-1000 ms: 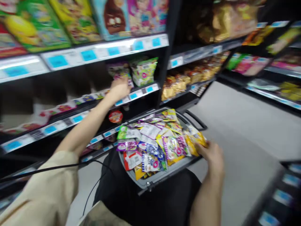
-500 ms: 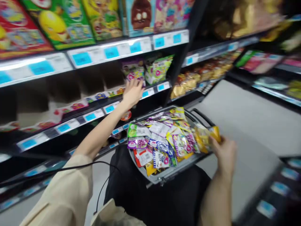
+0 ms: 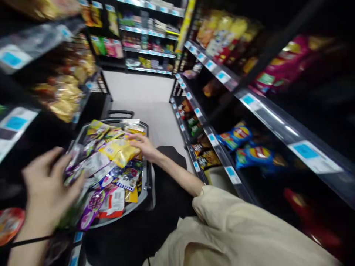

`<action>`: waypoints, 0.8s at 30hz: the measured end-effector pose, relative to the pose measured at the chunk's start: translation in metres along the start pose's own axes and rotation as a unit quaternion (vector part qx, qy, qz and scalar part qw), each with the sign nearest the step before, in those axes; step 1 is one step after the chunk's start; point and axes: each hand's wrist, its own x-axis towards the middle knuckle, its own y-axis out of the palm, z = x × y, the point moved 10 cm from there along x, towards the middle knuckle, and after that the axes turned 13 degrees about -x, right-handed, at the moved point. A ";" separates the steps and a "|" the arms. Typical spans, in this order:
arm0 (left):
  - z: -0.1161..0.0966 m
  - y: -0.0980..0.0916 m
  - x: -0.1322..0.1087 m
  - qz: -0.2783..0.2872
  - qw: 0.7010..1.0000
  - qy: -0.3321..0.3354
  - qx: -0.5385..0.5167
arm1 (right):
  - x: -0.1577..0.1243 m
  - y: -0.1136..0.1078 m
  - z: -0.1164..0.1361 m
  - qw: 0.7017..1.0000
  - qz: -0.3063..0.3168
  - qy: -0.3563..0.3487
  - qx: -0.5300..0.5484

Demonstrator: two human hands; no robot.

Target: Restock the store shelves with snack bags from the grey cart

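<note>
1. Beside the basket, our left hand has come away from the shelf; its fingers stand apart, but blur hides whether they hold something.
2. Our right hand touches the yellow packet atop the pile; whether it grips, we cannot tell.
3. So, both hands are now at the basket.

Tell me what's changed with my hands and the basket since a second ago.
Your left hand has come away from the shelf to the left side of the basket; blur hides whether it holds anything. Your right hand moved inward from the rim, fingers now on a yellow packet atop other packets. The view swung right. The basket stays full.
</note>
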 end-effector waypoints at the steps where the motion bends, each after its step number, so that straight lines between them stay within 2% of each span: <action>1: -0.023 0.033 -0.009 0.041 0.997 0.045 -0.040 | -0.016 0.005 -0.019 0.999 0.026 0.033 0.034; 2: -0.039 0.071 -0.020 0.114 0.990 0.034 -0.081 | -0.034 0.004 -0.034 0.997 0.033 0.052 0.053; 3: -0.053 0.093 -0.029 0.118 0.986 0.018 -0.116 | -0.055 0.001 -0.046 0.995 0.036 0.069 0.065; 4: -0.066 0.105 -0.037 0.093 0.986 0.009 -0.139 | -0.077 -0.002 -0.056 0.993 0.041 0.083 0.077; 5: -0.076 0.114 -0.044 0.074 0.986 0.000 -0.151 | -0.101 -0.004 -0.064 0.990 0.055 0.096 0.091; 7: -0.086 0.120 -0.055 0.032 0.983 -0.010 -0.181 | -0.147 -0.006 -0.070 0.980 0.101 0.106 0.134; 9: -0.084 0.126 -0.062 0.029 0.974 -0.021 -0.222 | -0.185 -0.010 -0.069 0.979 0.129 0.086 0.135; 10: -0.081 0.130 -0.064 0.043 0.968 -0.030 -0.246 | -0.199 -0.014 -0.069 0.984 0.122 0.073 0.106; 11: -0.078 0.136 -0.066 0.069 0.959 -0.038 -0.271 | -0.209 -0.020 -0.072 0.992 0.094 0.063 0.064; 13: -0.077 0.151 -0.070 0.138 0.935 -0.053 -0.323 | -0.224 -0.037 -0.080 0.998 -0.002 0.057 -0.011; 16: -0.084 0.168 -0.074 0.223 0.884 -0.079 -0.403 | -0.239 -0.056 -0.087 0.991 -0.125 0.047 -0.016; 20: -0.083 0.181 -0.078 0.254 0.842 -0.158 -0.448 | -0.254 -0.067 -0.076 0.987 -0.163 0.007 -0.003; 22: -0.078 0.189 -0.084 0.285 0.836 -0.182 -0.433 | -0.264 -0.071 -0.067 0.986 -0.165 -0.016 -0.017; 24: -0.067 0.195 -0.091 0.329 0.835 -0.197 -0.395 | -0.273 -0.073 -0.066 0.988 -0.154 -0.007 0.010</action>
